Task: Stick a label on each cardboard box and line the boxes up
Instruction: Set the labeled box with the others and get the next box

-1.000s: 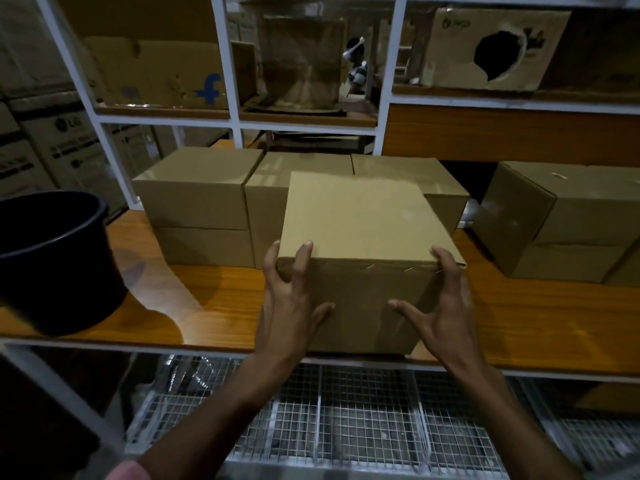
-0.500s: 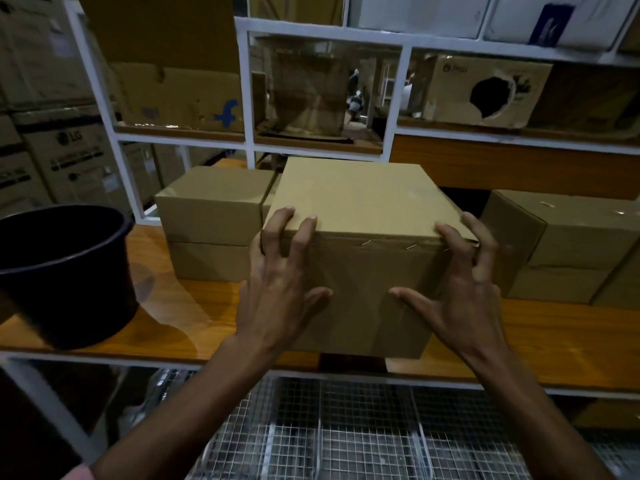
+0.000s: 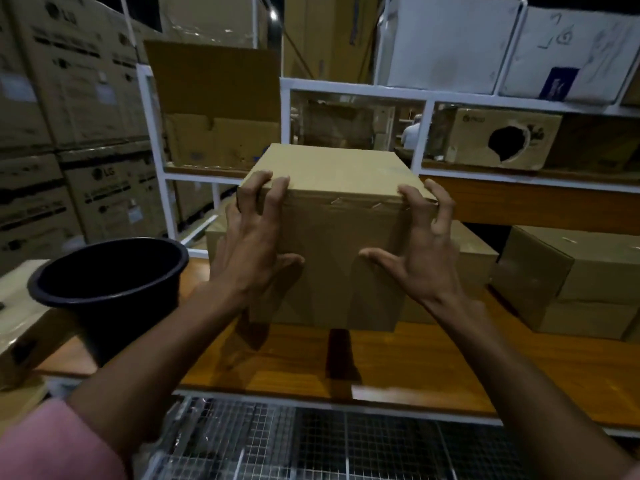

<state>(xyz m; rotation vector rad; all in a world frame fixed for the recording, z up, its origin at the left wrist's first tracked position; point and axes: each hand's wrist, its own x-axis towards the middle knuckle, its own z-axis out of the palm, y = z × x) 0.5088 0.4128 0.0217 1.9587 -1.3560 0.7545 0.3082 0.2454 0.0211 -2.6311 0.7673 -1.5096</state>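
A plain brown cardboard box (image 3: 332,258) hangs in the air above the wooden shelf (image 3: 415,362), its bottom lifted off the surface. My left hand (image 3: 252,244) grips its near left corner, fingers curled over the top edge. My right hand (image 3: 419,251) grips the near right corner the same way, thumb on the front face. No label shows on the faces I see. More plain boxes stand behind it on the shelf, mostly hidden; one (image 3: 481,251) peeks out at the right.
A black plastic bucket (image 3: 110,282) stands at the left of the shelf. Stacked plain boxes (image 3: 581,282) sit at the right. White rack frames (image 3: 426,133) hold torn cartons behind. A wire mesh tier (image 3: 311,445) lies below.
Both hands have raised the box from the shelf surface up to chest height, and my view has tilted upward. The row of boxes behind is now mostly covered by it.
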